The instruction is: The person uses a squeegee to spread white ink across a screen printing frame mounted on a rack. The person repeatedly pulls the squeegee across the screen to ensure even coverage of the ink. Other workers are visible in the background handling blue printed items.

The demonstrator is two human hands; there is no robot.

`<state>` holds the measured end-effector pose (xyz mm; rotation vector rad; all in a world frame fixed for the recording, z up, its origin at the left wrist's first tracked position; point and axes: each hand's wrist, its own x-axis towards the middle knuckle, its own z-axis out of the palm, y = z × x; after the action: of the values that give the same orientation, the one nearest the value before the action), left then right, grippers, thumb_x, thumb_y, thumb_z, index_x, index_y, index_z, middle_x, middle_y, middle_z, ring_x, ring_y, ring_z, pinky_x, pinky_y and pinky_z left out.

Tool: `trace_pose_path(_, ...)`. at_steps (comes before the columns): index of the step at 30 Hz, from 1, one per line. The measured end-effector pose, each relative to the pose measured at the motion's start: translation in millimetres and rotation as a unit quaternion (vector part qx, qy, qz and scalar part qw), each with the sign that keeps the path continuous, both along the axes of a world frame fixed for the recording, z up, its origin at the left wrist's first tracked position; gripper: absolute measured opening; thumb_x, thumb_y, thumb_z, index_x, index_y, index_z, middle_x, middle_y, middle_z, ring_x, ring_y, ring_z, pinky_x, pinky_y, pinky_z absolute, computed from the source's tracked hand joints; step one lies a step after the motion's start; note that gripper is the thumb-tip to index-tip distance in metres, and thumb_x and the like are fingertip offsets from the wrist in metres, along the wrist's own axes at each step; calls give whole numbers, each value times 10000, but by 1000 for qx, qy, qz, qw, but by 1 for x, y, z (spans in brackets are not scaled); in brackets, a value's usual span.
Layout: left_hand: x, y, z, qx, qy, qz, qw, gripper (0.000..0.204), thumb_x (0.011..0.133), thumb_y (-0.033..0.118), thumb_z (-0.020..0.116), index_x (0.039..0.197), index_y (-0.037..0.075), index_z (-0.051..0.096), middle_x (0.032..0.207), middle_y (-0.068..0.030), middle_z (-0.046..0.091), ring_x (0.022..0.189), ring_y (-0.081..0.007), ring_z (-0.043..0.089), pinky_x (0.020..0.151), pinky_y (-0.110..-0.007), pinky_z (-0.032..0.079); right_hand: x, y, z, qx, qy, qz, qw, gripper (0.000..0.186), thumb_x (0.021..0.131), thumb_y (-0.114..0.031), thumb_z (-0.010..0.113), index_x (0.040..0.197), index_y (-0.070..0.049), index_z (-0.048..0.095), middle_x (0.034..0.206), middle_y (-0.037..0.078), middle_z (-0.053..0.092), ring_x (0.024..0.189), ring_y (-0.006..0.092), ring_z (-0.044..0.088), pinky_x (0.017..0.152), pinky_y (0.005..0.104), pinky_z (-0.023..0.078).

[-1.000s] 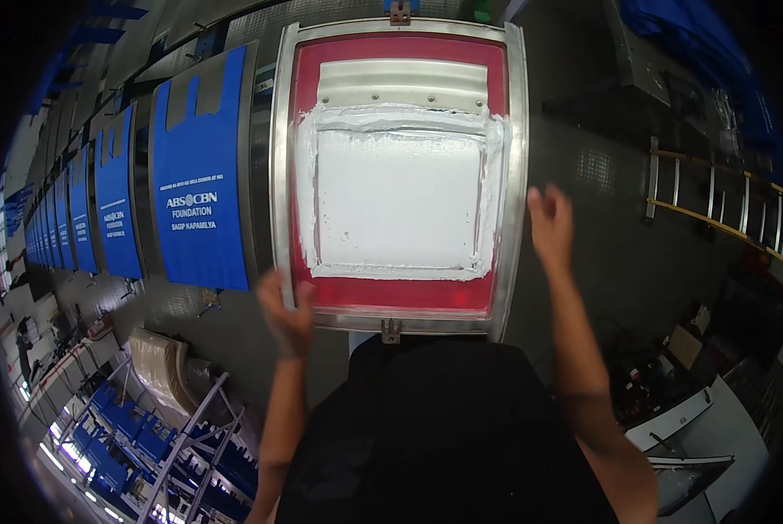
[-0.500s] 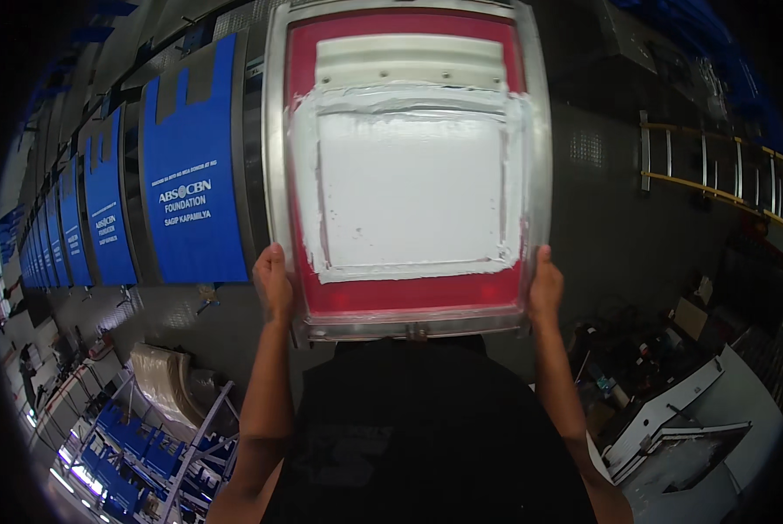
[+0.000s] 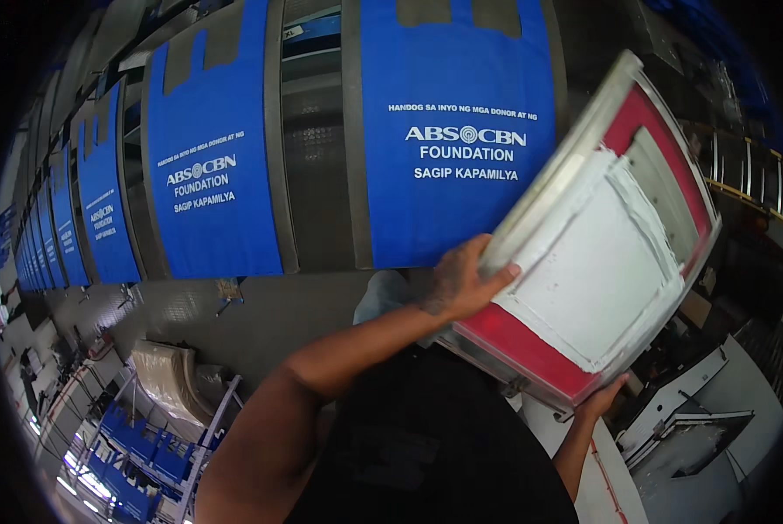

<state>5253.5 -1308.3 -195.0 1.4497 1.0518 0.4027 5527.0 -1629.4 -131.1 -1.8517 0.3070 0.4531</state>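
I carry a screen printing frame (image 3: 524, 342) with a metal border and red mesh, tilted and turned at the right. White ink (image 3: 594, 262) is smeared thickly around a pale square on its mesh. A pale squeegee-like bar (image 3: 666, 192) lies inside the frame, along its far end. My left hand (image 3: 468, 284) grips the frame's left side, thumb over the edge. At the near right corner my right hand (image 3: 603, 400) holds it from below, its fingers partly hidden. Left of the frame, a blue fabric bag (image 3: 457, 218) with white print lies flat on a board.
More blue printed bags (image 3: 212, 231) lie on boards in a row running left. A yellow-railed ladder (image 3: 741, 188) is at the far right. Below it are grey panels (image 3: 714, 437). A rack of blue pieces (image 3: 147, 450) and a wrapped stack (image 3: 171, 377) are at the lower left.
The frame has swung right and turned clockwise from upright to a slant, both hands still on it. A printed blue bag has come into view where the frame was.
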Motion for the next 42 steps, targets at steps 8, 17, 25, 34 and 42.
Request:
trace_pose_path(8,18,-4,19,-81,-43,-98,991,774,864,470,699,1312,-122,479,1230,-330,580,1160,-437,581,1005,-475,446,-36,-27,14,-9,4,-49,999,877,970,-694,348,1543,-39,240,1577,150,286,1421,335,332,1160,440,298)
trace_pose_path(17,40,-1,13,-85,-47,-101,990,775,863,458,700,1313,-133,477,1210,-340,588,1124,-445,602,977,-470,470,-12,-44,13,-21,19,-49,998,914,943,-730,361,1550,-58,239,1576,147,287,1422,335,330,1162,441,296)
trace_pose_path(25,81,9,14,-22,-24,-54,998,713,860,432,704,1274,-119,517,1184,-317,611,1095,-438,617,953,-470,484,51,-26,-8,17,35,-11,999,914,947,-720,373,1545,-40,245,1572,147,299,1426,325,328,1164,439,290)
trace_pose_path(34,172,33,21,8,36,50,998,642,856,457,686,1204,-76,601,1039,-282,681,970,-401,677,847,-445,531,207,22,-53,24,2,72,997,805,986,-626,436,1449,31,398,1458,145,450,1324,286,442,1130,388,325)
trace_pose_path(42,272,43,47,41,25,208,977,508,889,434,668,1081,-37,689,948,-208,721,884,-279,703,794,-387,520,381,104,-40,37,-50,181,982,559,1014,-458,530,1118,78,654,1033,86,656,923,161,600,849,307,480)
